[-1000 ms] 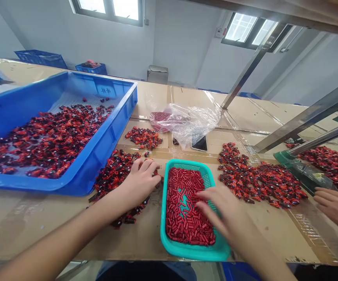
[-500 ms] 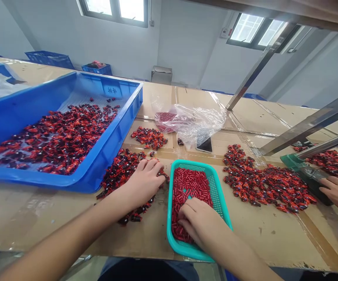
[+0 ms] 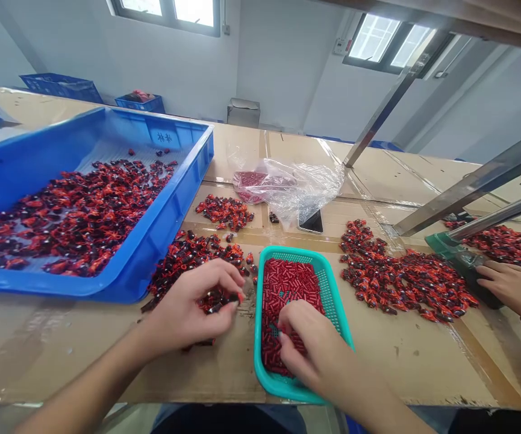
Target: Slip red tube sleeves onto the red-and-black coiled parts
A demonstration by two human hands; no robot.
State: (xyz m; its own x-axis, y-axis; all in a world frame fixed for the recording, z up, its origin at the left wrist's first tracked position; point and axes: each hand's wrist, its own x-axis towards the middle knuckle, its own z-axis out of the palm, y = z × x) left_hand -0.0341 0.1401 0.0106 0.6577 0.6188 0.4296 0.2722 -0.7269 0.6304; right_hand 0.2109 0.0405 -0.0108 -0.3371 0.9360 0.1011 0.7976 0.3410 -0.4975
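Between the thumb and fingers of my left hand (image 3: 201, 304) is a small red-and-black plastic part (image 3: 238, 298). That hand is over the near side of a pile of similar red-and-black parts (image 3: 183, 256). My right hand (image 3: 309, 343) reaches into a green plastic basket (image 3: 338, 295) of short dark-red tubes (image 3: 290, 274). Its thumb and index finger are pinched together low among the tubes; whatever is between them is too small to make out. A smaller heap of red-and-black parts (image 3: 224, 211) lies behind the pile.
A big blue tray (image 3: 165, 223) of parts stands at left. Behind the basket lie a plastic bag (image 3: 282, 181) and a phone (image 3: 311, 220). At right are a heap of parts (image 3: 409, 280), metal posts (image 3: 386, 102) and another person's hand (image 3: 511, 283) at a green hand press (image 3: 445, 247).
My left hand has drawn back from the pile toward me, a red-and-black part now showing in its pinch. My right hand stays in the basket, its wrist slightly turned. The view has shifted slightly.
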